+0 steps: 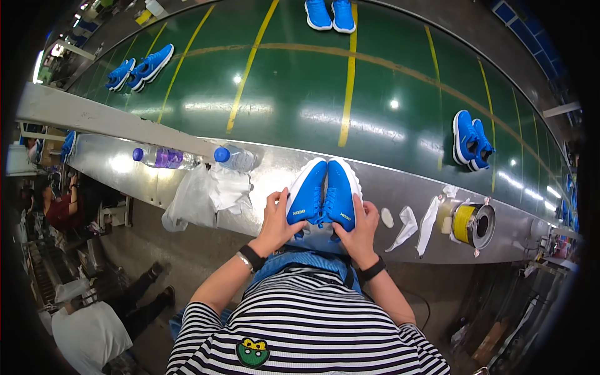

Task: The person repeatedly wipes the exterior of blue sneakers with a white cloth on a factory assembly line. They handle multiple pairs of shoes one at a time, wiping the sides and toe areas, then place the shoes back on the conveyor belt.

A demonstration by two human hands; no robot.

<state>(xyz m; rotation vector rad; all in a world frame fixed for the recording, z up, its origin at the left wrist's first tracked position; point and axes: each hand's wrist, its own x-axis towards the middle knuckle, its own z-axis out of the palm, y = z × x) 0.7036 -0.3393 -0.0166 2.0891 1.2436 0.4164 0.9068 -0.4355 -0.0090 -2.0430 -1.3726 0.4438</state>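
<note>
Two blue sneakers stand side by side in front of me, white soles showing round their toes, which point away from me. My left hand (274, 220) is closed round the heel end of the left sneaker (307, 192), thumb toward me and fingers along its outer side. The right sneaker (341, 192) is gripped the same way by my right hand (360, 231). The inner sides of the sneakers touch or nearly touch. They are over the near edge of the metal ledge (394, 187); whether they rest on it I cannot tell.
Beyond the ledge, a green conveyor belt (294, 81) carries three pairs of blue sneakers (331, 15). Clear bottles (237, 157) and white plastic bags (199, 197) lie left. Cloth strips (429, 225) and a yellow-banded tin (473, 225) are right. People (94, 331) are at lower left.
</note>
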